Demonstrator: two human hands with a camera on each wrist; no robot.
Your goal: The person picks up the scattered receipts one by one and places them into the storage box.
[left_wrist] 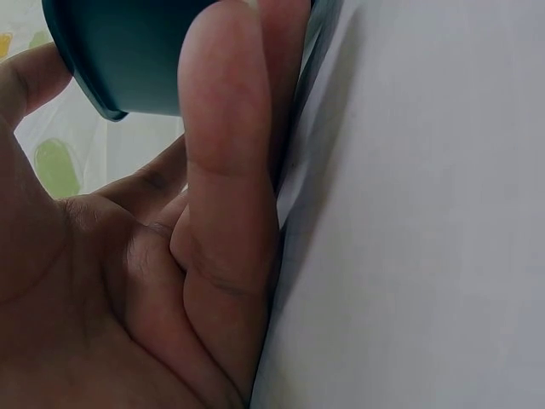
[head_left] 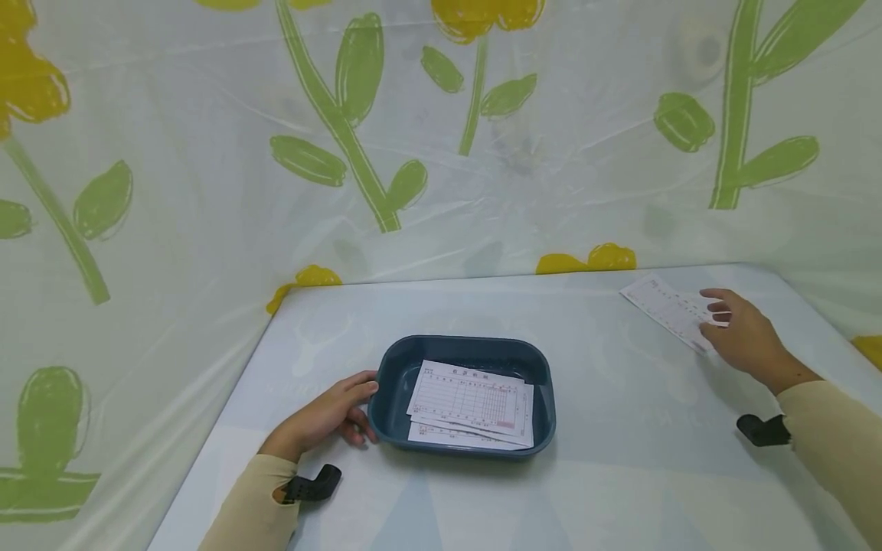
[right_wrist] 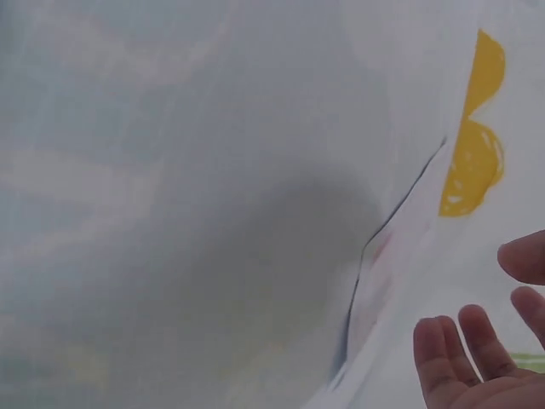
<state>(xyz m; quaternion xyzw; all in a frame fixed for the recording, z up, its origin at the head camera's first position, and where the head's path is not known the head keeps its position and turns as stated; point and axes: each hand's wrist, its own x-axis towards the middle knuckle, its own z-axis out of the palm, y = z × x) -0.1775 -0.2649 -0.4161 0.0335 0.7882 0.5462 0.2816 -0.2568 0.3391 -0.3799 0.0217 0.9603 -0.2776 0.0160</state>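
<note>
My left hand (head_left: 331, 413) rests against the left end of a dark blue plastic tub (head_left: 471, 453), touching its rim and outer wall. In the left wrist view, the tub (left_wrist: 128, 55) appears beyond the fairly straight fingers (left_wrist: 226, 128). Inside the tub lies a small overlapping pile of printed paper forms (head_left: 465, 394). Over at the right, my right hand (head_left: 747, 340) hovers by another printed form (head_left: 664, 306), which it partly covers in the head view. In the right wrist view, its loosely bent fingers (right_wrist: 430, 349) are apart from the paper (right_wrist: 383, 264) and hold nothing.
The pale table (head_left: 606, 490) carries the tub and the single form. A white cloth with green and yellow flower prints (head_left: 551, 207) hangs behind and at both sides. A black wrist strap mount (head_left: 313, 484) is on the left wrist and another (head_left: 761, 430) on the right.
</note>
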